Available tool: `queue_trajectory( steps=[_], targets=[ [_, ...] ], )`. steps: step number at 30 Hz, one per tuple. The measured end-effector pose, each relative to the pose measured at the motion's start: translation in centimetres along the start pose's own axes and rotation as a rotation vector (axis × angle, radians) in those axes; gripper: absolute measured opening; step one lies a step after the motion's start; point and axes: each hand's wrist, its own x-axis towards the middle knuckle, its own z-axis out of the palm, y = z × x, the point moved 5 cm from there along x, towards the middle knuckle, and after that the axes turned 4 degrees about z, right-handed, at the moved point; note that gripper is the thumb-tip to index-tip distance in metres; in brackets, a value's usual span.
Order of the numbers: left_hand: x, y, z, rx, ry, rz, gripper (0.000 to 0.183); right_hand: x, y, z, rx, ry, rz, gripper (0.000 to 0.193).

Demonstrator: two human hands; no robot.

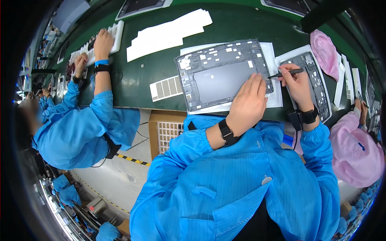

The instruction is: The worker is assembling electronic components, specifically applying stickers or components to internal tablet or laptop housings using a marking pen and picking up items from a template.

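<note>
In front of me a dark grey tablet housing (221,80) lies on a white sheet (275,90); small white pads dot its frame. My left hand (249,100) rests flat on the housing's lower right part, fingers stretched out together. With my right hand (295,82) I pinch a pair of black tweezers (290,73). Their tip points left at the housing's right edge; whether it touches cannot be made out. A second tablet housing (317,82) lies on a white tray, partly behind my right hand and wrist.
Left of the housing lies a strip of grey stickers (167,88). White sheets (169,34) spread at the back. A co-worker's hands (103,44) work over a white foam tray (116,37) at left. Pink cloth (323,54) lies at right, near another person in pink (356,150).
</note>
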Motion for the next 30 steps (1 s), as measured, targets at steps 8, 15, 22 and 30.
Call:
queue_trajectory(
  steps=[8, 15, 22, 30],
  targets=[
    [0.0, 0.0, 1.2, 0.044, -0.054, 0.001, 0.046, 0.1, -1.2, 0.2, -0.125, -0.081, -0.027, 0.015],
    [0.5, -0.3, 1.1, 0.075, -0.057, 0.012, 0.048, 0.9, -1.7, 0.2, -0.154, -0.137, -0.056, 0.013],
    [1.0, 0.2, 2.4, 0.183, -0.107, -0.007, 0.058, 0.5, -1.7, 0.3, -0.257, -0.091, -0.103, 0.014],
    [0.4, 0.9, 1.3, 0.298, -0.076, 0.078, 0.048, 2.1, -4.6, -3.7, 0.135, 0.231, -0.226, 0.023]
  ],
)
